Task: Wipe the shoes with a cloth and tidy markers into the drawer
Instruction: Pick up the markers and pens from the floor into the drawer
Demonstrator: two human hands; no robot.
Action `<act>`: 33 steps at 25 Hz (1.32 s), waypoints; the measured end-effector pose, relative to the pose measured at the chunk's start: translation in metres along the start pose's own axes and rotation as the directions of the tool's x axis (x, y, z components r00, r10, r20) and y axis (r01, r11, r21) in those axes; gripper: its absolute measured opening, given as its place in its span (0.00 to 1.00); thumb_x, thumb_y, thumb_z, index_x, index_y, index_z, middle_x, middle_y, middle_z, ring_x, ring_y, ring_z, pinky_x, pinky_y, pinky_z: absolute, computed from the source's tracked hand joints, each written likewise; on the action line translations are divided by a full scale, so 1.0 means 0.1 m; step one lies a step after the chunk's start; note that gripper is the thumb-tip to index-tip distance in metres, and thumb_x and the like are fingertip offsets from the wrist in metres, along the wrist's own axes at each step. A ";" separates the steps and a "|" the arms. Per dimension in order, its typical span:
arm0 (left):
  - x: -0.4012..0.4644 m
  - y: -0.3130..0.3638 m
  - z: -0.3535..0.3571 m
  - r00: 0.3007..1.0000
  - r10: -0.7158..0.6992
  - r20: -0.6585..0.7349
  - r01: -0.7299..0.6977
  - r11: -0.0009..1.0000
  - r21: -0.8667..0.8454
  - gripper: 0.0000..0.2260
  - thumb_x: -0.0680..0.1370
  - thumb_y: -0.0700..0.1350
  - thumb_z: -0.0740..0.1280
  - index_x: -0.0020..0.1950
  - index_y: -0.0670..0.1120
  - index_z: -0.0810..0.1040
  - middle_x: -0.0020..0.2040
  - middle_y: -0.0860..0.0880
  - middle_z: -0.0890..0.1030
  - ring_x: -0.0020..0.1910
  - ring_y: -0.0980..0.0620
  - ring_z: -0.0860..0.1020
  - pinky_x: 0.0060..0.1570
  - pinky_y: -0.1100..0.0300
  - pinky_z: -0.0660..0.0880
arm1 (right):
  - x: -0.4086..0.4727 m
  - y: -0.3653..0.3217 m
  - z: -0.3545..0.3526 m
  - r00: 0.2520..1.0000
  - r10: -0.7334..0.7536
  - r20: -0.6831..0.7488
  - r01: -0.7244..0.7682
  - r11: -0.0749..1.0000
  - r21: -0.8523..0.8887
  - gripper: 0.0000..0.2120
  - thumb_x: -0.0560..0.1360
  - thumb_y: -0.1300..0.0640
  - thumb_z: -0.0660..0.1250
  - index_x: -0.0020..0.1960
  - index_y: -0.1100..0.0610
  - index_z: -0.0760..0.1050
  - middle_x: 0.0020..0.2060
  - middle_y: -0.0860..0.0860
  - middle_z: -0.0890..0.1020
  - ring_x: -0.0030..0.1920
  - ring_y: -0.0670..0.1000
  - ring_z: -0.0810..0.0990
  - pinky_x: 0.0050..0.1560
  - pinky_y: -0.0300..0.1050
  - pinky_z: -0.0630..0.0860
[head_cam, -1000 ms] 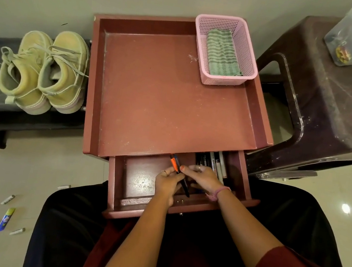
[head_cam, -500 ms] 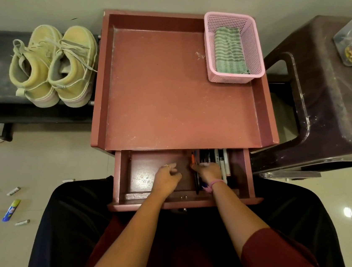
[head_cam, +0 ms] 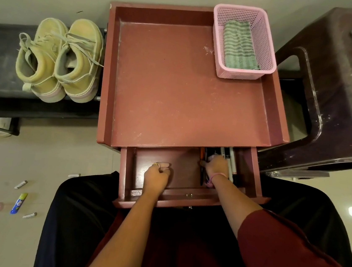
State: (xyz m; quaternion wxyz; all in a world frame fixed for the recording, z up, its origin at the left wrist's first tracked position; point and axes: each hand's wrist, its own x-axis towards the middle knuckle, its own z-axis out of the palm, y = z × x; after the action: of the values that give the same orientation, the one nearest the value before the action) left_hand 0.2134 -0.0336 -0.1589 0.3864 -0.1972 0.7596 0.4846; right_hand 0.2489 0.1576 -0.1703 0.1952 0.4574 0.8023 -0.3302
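orange marker [head_cam: 202, 153] beside right hand [head_cam: 217, 166], apart from left hand [head_cam: 157, 175].

We see a pink basket [head_cam: 268, 45] on the red table's [head_cam: 176, 85] far right corner; right of the table, a dark stool [head_cam: 338, 108].

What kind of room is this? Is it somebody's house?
Probably a home, maybe near the entrance. A pair of shoes sits on a low dark bench by the wall, a small red table has its drawer open, and the floor is shiny tile.
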 end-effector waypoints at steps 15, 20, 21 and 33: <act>-0.13 0.12 -0.03 0.998 0.023 -0.061 -0.022 1.000 0.016 0.07 0.77 0.37 0.64 0.52 0.44 0.80 0.50 0.43 0.83 0.52 0.44 0.81 0.58 0.52 0.76 | -0.09 0.06 0.03 0.997 0.061 0.054 -0.049 0.978 -0.201 0.10 0.75 0.60 0.68 0.55 0.63 0.79 0.52 0.59 0.82 0.54 0.57 0.81 0.48 0.43 0.77; -0.17 0.13 -0.05 0.997 0.052 -0.061 -0.050 0.998 0.040 0.08 0.77 0.38 0.64 0.53 0.45 0.80 0.51 0.43 0.83 0.52 0.45 0.81 0.58 0.53 0.76 | -0.16 0.01 0.00 0.992 0.093 0.085 -0.073 0.973 -0.221 0.13 0.73 0.54 0.71 0.51 0.63 0.78 0.50 0.59 0.82 0.52 0.57 0.81 0.42 0.42 0.74; -0.18 0.14 -0.06 0.996 0.065 -0.060 -0.063 0.997 0.042 0.09 0.77 0.37 0.64 0.54 0.44 0.80 0.51 0.43 0.83 0.53 0.45 0.81 0.59 0.53 0.76 | -0.17 0.00 0.00 0.992 0.085 0.090 -0.062 0.971 -0.229 0.13 0.72 0.54 0.70 0.51 0.63 0.78 0.50 0.59 0.82 0.52 0.57 0.81 0.43 0.42 0.74; -0.68 0.26 -0.45 0.988 0.131 -0.085 -0.134 0.991 -0.026 0.09 0.78 0.38 0.64 0.56 0.43 0.80 0.53 0.47 0.81 0.51 0.51 0.78 0.54 0.61 0.74 | -0.89 -0.56 -0.30 0.973 -0.210 0.097 0.223 0.964 -0.143 0.08 0.69 0.62 0.64 0.35 0.65 0.78 0.33 0.59 0.81 0.37 0.57 0.80 0.40 0.46 0.80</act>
State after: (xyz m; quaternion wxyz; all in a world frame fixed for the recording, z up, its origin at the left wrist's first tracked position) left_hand 0.2205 -0.0669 -0.0803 0.3182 -0.1725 0.7786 0.5126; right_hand 0.2451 0.1051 -0.0746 0.2249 0.3367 0.8620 -0.3051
